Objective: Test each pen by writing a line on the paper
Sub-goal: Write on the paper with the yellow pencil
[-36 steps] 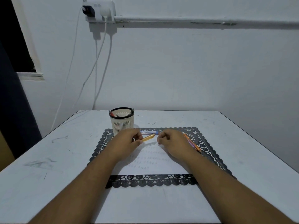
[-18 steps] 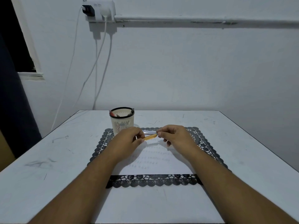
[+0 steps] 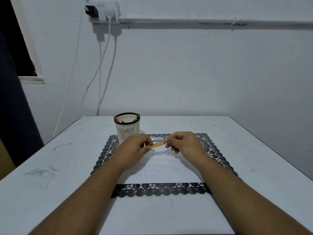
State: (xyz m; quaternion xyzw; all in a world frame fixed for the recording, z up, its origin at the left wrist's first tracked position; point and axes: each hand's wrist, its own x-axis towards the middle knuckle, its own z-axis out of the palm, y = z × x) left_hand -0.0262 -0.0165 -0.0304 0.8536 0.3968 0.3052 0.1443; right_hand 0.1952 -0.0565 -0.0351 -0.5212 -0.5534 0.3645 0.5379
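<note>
An orange pen (image 3: 158,144) is held level above the sheet of paper (image 3: 162,168) between the two hands: the left hand (image 3: 135,147) is clenched on its left end, and the right hand (image 3: 182,143) is pinched on its right end with thumb and fingertip. The step in hand is judged to be the pulling off or pushing on of a cap; it cannot be told which. It is best done with a straight pull or push along the barrel, the left grip kept firm and the pen kept over the paper. The pen cup (image 3: 127,127), on the left of the dark lace mat (image 3: 218,155) at the far side of the desk (image 3: 50,167), holds more pens, but their number cannot be made out through the slats. A clear pen (image 3: 157,138) lies on the mat just beyond the hands, partly hidden by them. Faint rows of marks are seen on the paper; their colours cannot be told apart. Both pen ends are covered by fingers.
</note>
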